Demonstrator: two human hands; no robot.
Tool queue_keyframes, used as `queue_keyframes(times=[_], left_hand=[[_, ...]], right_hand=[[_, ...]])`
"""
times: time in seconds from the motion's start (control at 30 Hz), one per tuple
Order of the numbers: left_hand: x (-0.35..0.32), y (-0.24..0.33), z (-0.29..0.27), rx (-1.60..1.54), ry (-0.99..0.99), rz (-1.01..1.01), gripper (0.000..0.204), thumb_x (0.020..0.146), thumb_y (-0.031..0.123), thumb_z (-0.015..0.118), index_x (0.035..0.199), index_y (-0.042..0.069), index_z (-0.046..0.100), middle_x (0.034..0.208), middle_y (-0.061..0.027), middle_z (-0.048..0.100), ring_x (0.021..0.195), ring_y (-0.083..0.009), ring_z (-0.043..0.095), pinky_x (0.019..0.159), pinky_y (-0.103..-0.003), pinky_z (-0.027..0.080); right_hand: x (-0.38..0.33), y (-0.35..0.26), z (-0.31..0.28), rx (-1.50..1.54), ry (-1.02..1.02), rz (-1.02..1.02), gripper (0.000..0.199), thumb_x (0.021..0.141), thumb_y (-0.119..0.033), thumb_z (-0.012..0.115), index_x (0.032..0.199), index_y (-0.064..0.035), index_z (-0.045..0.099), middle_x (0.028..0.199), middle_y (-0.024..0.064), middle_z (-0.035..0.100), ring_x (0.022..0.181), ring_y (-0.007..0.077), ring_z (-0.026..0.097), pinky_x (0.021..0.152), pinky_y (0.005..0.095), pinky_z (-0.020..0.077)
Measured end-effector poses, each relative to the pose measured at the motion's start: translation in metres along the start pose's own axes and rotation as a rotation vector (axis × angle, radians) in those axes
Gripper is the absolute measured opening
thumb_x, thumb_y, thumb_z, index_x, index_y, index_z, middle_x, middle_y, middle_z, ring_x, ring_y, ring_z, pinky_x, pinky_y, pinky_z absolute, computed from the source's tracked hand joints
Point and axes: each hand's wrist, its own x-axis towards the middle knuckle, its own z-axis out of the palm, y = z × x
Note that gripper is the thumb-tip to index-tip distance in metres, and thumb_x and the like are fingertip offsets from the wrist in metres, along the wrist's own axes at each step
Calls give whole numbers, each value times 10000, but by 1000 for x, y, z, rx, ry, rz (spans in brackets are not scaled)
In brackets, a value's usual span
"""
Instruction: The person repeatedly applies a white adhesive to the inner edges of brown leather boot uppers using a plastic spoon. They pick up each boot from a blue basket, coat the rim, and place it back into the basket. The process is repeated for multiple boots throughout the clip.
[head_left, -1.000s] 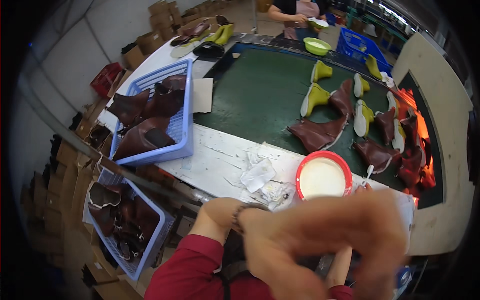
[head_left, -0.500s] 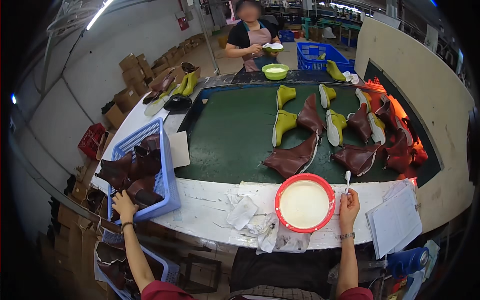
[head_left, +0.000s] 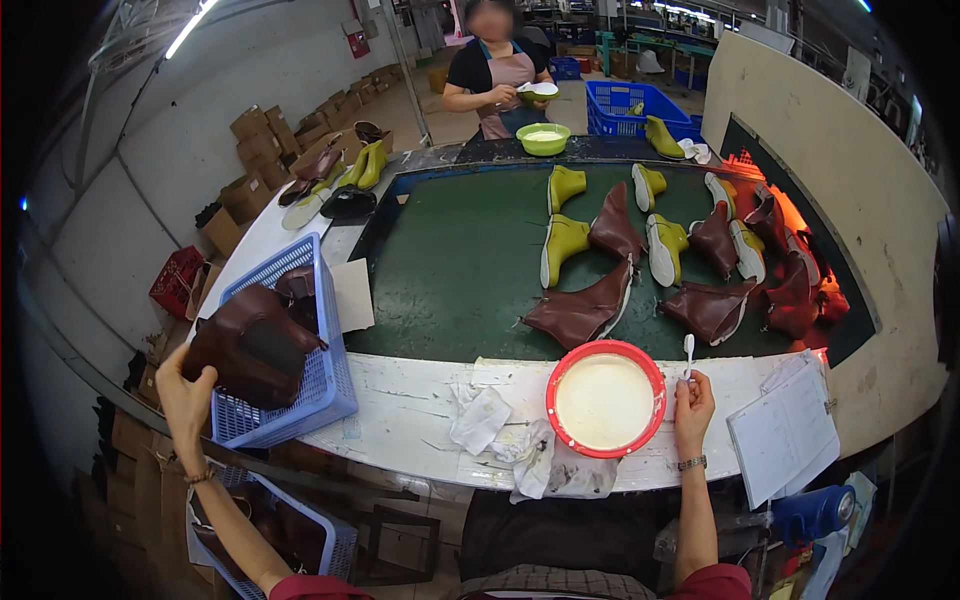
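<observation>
My left hand (head_left: 184,405) grips a dark brown leather boot (head_left: 245,340), thumb on its near side, and holds it up over the blue plastic basket (head_left: 338,385). More brown boots lie in the basket, partly covered by it. Between the fingers of my right hand (head_left: 692,415) a white toothbrush (head_left: 689,350) stands upright, bristle end up. Just left of that hand sits a red-rimmed bowl (head_left: 552,396) with cream-coloured liquid (head_left: 605,402). Beyond it, several brown boots (head_left: 585,308) and yellow-green boots (head_left: 566,240) lie on the dark green conveyor belt (head_left: 450,260).
Crumpled white cloths (head_left: 482,420) lie left of the bowl, a clipboard with papers (head_left: 785,435) right. A second basket (head_left: 340,555) sits below the white bench. Orange light glows in a heater opening (head_left: 790,215). Across the belt, a co-worker (head_left: 500,80) handles a yellow-green shoe beside a green bowl (head_left: 544,140).
My left hand has lifted a brown boot out of the basket, moving left and tilting it. The right hand still holds the toothbrush in nearly the same place. The view has shifted slightly.
</observation>
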Motion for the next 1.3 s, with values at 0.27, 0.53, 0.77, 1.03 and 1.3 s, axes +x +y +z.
queue_keyframes(times=[0.27, 0.53, 0.77, 1.03, 1.3], left_hand=[[-20, 125, 75, 81, -472, 736, 154, 573, -42, 656, 665, 81, 640, 737, -67, 529, 809, -290, 556, 682, -407, 445], [-107, 85, 244, -41, -570, 916, 411, 745, -12, 671, 1138, 103, 705, 1309, -143, 549, 1307, -343, 471, 1073, -475, 410], [-156, 68, 255, -379, -440, 4, 1168, 720, 344, 894, 1614, 49, 204, 1483, -304, 424, 1383, -482, 404, 1143, -557, 329], [-162, 60, 280, -205, -438, 17, 997, 712, 287, 763, 1563, 17, 318, 1199, -265, 659, 1024, -427, 663, 906, -480, 514], [-123, 94, 194, -677, -750, -303, 296, 816, 52, 702, 1097, -37, 676, 927, -45, 698, 799, -124, 624, 740, -279, 507]], right_hand=[[0, 8, -11, 49, 7, 21, 206, 1019, -109, 619, 1192, 1, 602, 777, -47, 544, 628, 13, 426, 529, 193, 333], [2, 8, 0, 64, -9, 33, 216, 1017, -122, 624, 1194, 1, 601, 758, -50, 545, 601, 8, 452, 517, 190, 343], [0, 4, -5, 12, 1, 25, 209, 1028, -151, 612, 1175, -2, 616, 764, -43, 561, 617, 20, 447, 533, 198, 348], [-2, -19, -11, 15, -97, 121, 234, 1023, -141, 612, 1206, 0, 652, 807, -16, 609, 655, 50, 497, 571, 225, 402], [-30, -115, -31, -835, -323, -381, 128, 882, -230, 751, 927, -114, 781, 854, 37, 661, 682, 246, 646, 607, 365, 497]])
